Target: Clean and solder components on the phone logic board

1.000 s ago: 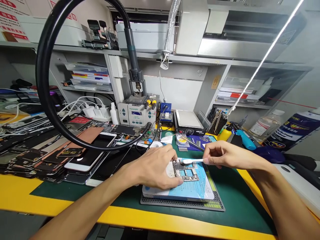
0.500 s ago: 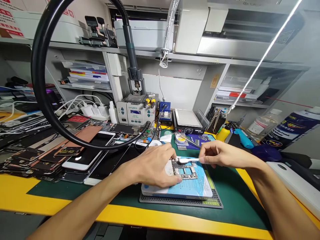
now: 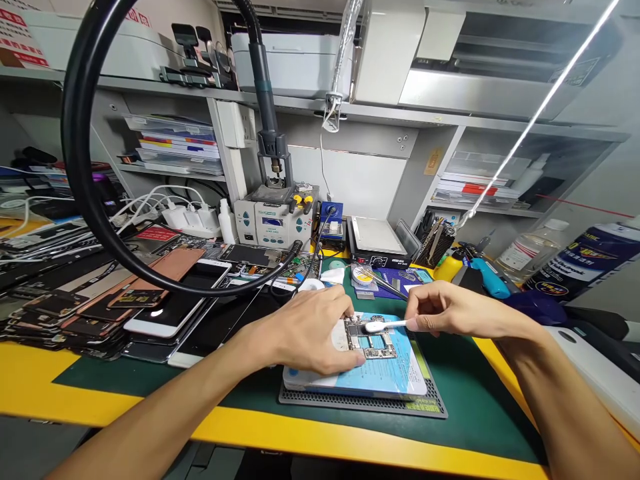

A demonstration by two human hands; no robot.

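Circuit board (image 3: 357,331) is lying flat on a blue-and-white box (image 3: 380,379), its left side being clamped between thumb and fingers of the left hand (image 3: 315,330); well apart from it, the right hand (image 3: 437,310) is pinching a white swab (image 3: 385,326), whose head is hovering over or touching the board, which one I cannot tell; underneath, a grey mat (image 3: 350,403) is resting on a green mat (image 3: 480,393) covering the yellow surface (image 3: 250,433)

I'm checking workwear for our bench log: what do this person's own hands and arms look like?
Both the left hand and the right hand are ungloved. The forearms are bare, with no sleeves in view. No watch, bracelet, wrist strap or ring shows, though some fingers are partly hidden.
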